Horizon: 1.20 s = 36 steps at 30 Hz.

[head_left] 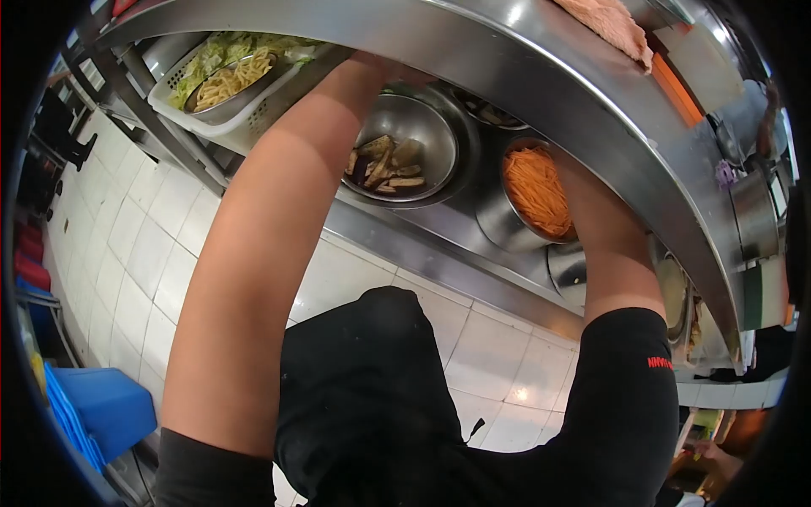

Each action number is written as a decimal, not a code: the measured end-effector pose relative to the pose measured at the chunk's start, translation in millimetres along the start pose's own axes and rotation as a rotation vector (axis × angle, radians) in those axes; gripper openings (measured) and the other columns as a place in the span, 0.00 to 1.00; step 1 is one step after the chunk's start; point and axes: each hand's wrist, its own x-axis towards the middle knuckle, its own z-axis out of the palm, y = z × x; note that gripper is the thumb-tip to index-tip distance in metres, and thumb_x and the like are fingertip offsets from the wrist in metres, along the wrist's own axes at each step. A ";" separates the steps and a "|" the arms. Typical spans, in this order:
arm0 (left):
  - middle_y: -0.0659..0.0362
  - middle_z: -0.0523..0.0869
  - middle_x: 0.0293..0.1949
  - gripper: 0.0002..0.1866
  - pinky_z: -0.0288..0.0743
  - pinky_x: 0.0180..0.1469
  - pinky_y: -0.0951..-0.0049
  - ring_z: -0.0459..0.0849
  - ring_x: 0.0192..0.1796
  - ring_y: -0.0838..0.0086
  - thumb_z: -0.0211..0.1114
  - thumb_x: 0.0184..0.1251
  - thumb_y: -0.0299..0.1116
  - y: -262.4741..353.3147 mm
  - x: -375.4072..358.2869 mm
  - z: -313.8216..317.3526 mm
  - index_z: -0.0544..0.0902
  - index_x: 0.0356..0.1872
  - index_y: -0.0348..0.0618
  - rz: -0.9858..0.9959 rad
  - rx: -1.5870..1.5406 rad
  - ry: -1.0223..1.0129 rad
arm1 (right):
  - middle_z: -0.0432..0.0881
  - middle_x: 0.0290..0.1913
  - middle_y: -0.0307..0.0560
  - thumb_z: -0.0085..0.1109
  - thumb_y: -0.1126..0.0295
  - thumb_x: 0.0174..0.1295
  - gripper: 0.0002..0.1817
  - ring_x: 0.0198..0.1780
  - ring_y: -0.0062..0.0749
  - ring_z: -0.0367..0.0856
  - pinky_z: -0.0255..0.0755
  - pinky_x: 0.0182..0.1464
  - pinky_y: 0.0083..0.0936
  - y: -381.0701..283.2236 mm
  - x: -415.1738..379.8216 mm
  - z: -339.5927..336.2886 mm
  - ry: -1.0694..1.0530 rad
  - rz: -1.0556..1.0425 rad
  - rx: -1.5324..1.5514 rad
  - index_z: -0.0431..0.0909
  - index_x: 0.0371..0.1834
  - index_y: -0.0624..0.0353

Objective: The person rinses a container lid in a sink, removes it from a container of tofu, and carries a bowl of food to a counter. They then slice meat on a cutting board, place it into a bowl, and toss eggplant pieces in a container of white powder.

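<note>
Both my arms reach in under the edge of a steel counter [541,63]. My left hand [397,71] shows only in part, in shadow behind a steel bowl [432,127]; its fingers are hidden. Cut pieces of what looks like eggplant [387,166] lie in that bowl. My right hand is out of sight under the counter, and only the forearm shows. That forearm passes beside a steel pot [505,221] filled with shredded carrot [536,193]. What either hand touches cannot be seen.
On the shelf at left, a white perforated basket [241,127] holds lettuce [207,61] and a bowl of pale strips [232,83]. A pink cloth [610,27] lies on the counter. Blue bin [106,410] stands on the tiled floor. Another person [754,118] is at far right.
</note>
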 end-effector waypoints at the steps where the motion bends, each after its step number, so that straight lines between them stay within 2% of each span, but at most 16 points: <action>1: 0.51 0.85 0.56 0.25 0.93 0.47 0.63 0.87 0.54 0.64 0.66 0.77 0.40 0.1 -0.5 1.9 0.76 0.67 0.38 0.004 -0.003 0.003 | 0.79 0.59 0.50 0.64 0.72 0.65 0.30 0.55 0.41 0.81 0.75 0.54 0.34 2.2 0.8 1.5 0.001 0.005 0.001 0.67 0.71 0.55; 10: 0.48 0.85 0.57 0.26 0.93 0.48 0.61 0.87 0.54 0.62 0.65 0.77 0.38 30.6 -26.1 -29.1 0.74 0.69 0.35 -0.019 -0.037 0.015 | 0.80 0.55 0.49 0.64 0.73 0.64 0.27 0.51 0.39 0.81 0.75 0.51 0.32 8.8 -5.7 4.2 0.012 0.031 0.016 0.69 0.67 0.56; 17: 0.46 0.84 0.59 0.26 0.93 0.50 0.60 0.88 0.53 0.61 0.64 0.78 0.37 62.0 -109.0 -72.6 0.72 0.70 0.33 -0.172 -0.109 0.040 | 0.80 0.52 0.48 0.64 0.74 0.64 0.25 0.48 0.37 0.81 0.75 0.48 0.31 5.8 -14.1 10.3 0.046 0.047 0.013 0.71 0.65 0.57; 18: 0.45 0.84 0.54 0.24 0.94 0.50 0.60 0.89 0.43 0.63 0.59 0.77 0.32 59.1 -121.7 -81.4 0.71 0.68 0.28 -0.225 -0.174 0.049 | 0.80 0.51 0.48 0.64 0.74 0.64 0.25 0.48 0.37 0.81 0.76 0.48 0.31 7.3 -16.0 14.9 0.043 0.042 0.009 0.71 0.64 0.57; 20: 0.49 0.85 0.49 0.23 0.92 0.43 0.69 0.88 0.35 0.68 0.56 0.73 0.26 79.1 -168.4 -88.2 0.73 0.66 0.27 -0.260 -0.093 0.171 | 0.80 0.51 0.48 0.64 0.75 0.64 0.24 0.47 0.37 0.81 0.76 0.47 0.31 10.5 -29.1 17.3 0.067 0.044 0.011 0.71 0.64 0.57; 22: 0.44 0.86 0.51 0.22 0.92 0.40 0.65 0.91 0.40 0.62 0.55 0.67 0.22 90.2 -215.6 -105.1 0.74 0.62 0.24 -0.246 -0.057 0.266 | 0.80 0.50 0.48 0.64 0.75 0.64 0.23 0.46 0.36 0.81 0.76 0.46 0.30 18.5 -44.9 21.5 0.086 0.060 0.016 0.72 0.63 0.57; 24: 0.48 0.88 0.46 0.21 0.89 0.38 0.72 0.90 0.39 0.70 0.57 0.65 0.23 111.8 -258.0 -139.3 0.78 0.58 0.24 -0.398 0.078 0.301 | 0.80 0.49 0.48 0.64 0.75 0.64 0.23 0.46 0.36 0.81 0.76 0.45 0.30 21.9 -58.9 23.2 0.104 0.088 0.027 0.72 0.62 0.57; 27: 0.52 0.89 0.43 0.20 0.86 0.36 0.77 0.89 0.38 0.75 0.57 0.64 0.23 132.2 -309.9 -199.7 0.81 0.56 0.24 -0.254 0.045 0.500 | 0.80 0.48 0.47 0.64 0.76 0.64 0.22 0.44 0.35 0.80 0.76 0.44 0.30 16.8 -76.7 26.9 0.114 0.143 0.064 0.73 0.61 0.58; 28: 0.52 0.89 0.43 0.21 0.87 0.39 0.78 0.89 0.38 0.75 0.56 0.64 0.22 159.5 -318.6 -209.0 0.80 0.58 0.24 -0.237 0.050 0.531 | 0.80 0.47 0.47 0.64 0.76 0.64 0.21 0.44 0.35 0.80 0.76 0.44 0.29 17.7 -80.8 30.1 0.109 0.159 0.071 0.73 0.60 0.58; 29: 0.49 0.88 0.43 0.20 0.91 0.40 0.70 0.91 0.39 0.71 0.55 0.66 0.22 177.3 -322.8 -229.7 0.80 0.57 0.23 -0.158 0.058 0.576 | 0.80 0.47 0.47 0.64 0.76 0.64 0.21 0.44 0.35 0.80 0.76 0.44 0.29 18.1 -86.7 31.9 0.107 0.175 0.066 0.73 0.60 0.58; 31: 0.42 0.87 0.42 0.19 0.95 0.36 0.51 0.93 0.38 0.55 0.52 0.70 0.25 228.6 -312.5 -271.8 0.78 0.55 0.19 -0.091 0.155 0.523 | 0.80 0.46 0.47 0.64 0.76 0.63 0.21 0.43 0.34 0.80 0.76 0.43 0.29 16.9 -89.5 34.4 0.111 0.204 0.077 0.74 0.59 0.58; 32: 0.47 0.88 0.43 0.18 0.93 0.39 0.62 0.92 0.39 0.62 0.55 0.69 0.28 265.3 -300.1 -267.7 0.79 0.54 0.26 -0.094 0.208 0.501 | 0.80 0.46 0.47 0.64 0.77 0.63 0.20 0.42 0.34 0.80 0.76 0.42 0.29 16.8 -92.4 34.2 0.113 0.213 0.083 0.74 0.59 0.58; 33: 0.45 0.88 0.44 0.18 0.93 0.36 0.55 0.93 0.38 0.59 0.55 0.73 0.31 283.8 -277.7 -273.2 0.77 0.55 0.25 -0.034 0.246 0.601 | 0.80 0.45 0.47 0.64 0.77 0.63 0.20 0.42 0.34 0.80 0.76 0.42 0.29 16.4 -94.2 35.2 0.119 0.225 0.089 0.74 0.58 0.58; 34: 0.43 0.87 0.47 0.20 0.93 0.41 0.58 0.93 0.41 0.56 0.56 0.75 0.33 298.8 -256.0 -292.3 0.76 0.56 0.24 0.036 0.306 0.588 | 0.80 0.45 0.47 0.64 0.77 0.63 0.20 0.42 0.34 0.80 0.76 0.42 0.28 14.4 -97.5 38.0 0.111 0.231 0.088 0.74 0.58 0.58; 35: 0.41 0.86 0.49 0.19 0.93 0.49 0.62 0.92 0.45 0.53 0.55 0.76 0.32 311.7 -229.9 -303.8 0.75 0.56 0.23 0.142 0.282 0.591 | 0.80 0.44 0.47 0.64 0.77 0.63 0.19 0.41 0.34 0.80 0.76 0.41 0.28 12.8 -101.7 39.9 0.110 0.242 0.097 0.75 0.58 0.59; 36: 0.34 0.80 0.56 0.20 0.91 0.55 0.53 0.89 0.51 0.43 0.52 0.72 0.23 329.5 -205.2 -307.4 0.70 0.59 0.17 0.090 0.114 0.558 | 0.80 0.44 0.47 0.64 0.77 0.63 0.19 0.41 0.33 0.80 0.76 0.41 0.28 11.9 -105.5 41.5 0.111 0.251 0.091 0.75 0.57 0.59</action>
